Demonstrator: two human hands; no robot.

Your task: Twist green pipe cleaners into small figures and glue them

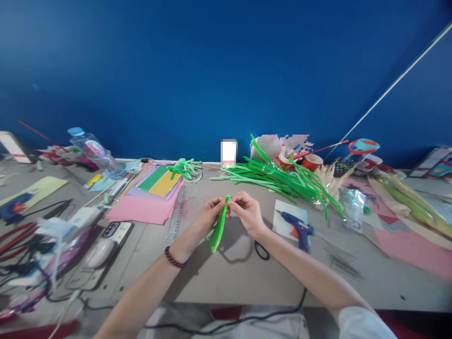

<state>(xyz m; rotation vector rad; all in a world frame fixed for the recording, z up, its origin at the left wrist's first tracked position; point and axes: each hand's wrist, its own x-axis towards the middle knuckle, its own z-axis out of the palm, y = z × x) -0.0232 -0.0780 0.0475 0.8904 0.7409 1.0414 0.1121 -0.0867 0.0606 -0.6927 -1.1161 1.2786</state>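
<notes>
Both my hands meet above the middle of the table, pinching a bent bundle of bright green pipe cleaners [219, 230]. My left hand [211, 214] has its fingers closed on the upper end from the left. From the right, the thumb and fingertips of my right hand [247, 212] press on the small loop at the top. The folded lengths hang down below the fingers, toward the table. Below my right wrist lies a black scissors handle [262, 250], partly covered by the forearm. A blue glue gun [296, 226] rests on a white sheet to the right.
A large pile of green pipe cleaners [282, 179] lies at the back right. Left of my hands are a clear ruler [176, 212], pink paper [141, 211] and a phone [120, 235] with a mouse on it. A water bottle [95, 148] leans at the back left.
</notes>
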